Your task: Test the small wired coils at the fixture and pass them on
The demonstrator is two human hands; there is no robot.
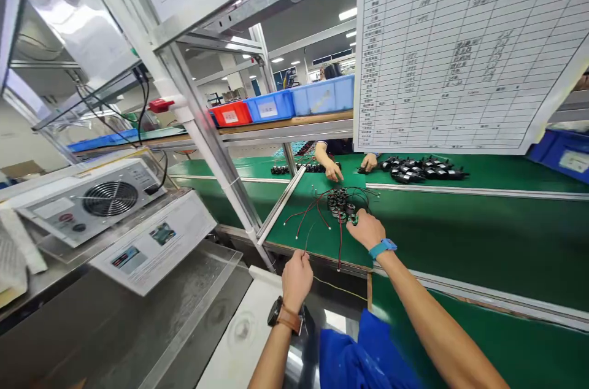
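Note:
My right hand [368,229], with a blue band at the wrist, is closed on a small round part with a green face [353,219] at the edge of a pile. The pile [338,197] is made of several dark, round, motor-like parts with red and black leads on a green mat [294,232]. Lower and to the left, my left hand [297,275] pinches a thin wire [309,234] in front of the mat's near edge. A yellowish wire [340,288] trails rightward from beside that hand.
Across the bench, a co-worker's hands [332,169] are by the pile and black parts. More black parts [421,168] lie at the back right. A metal upright [216,156] and a fan-cooled box [110,197] stand left. A printed sheet [460,51] hangs above right.

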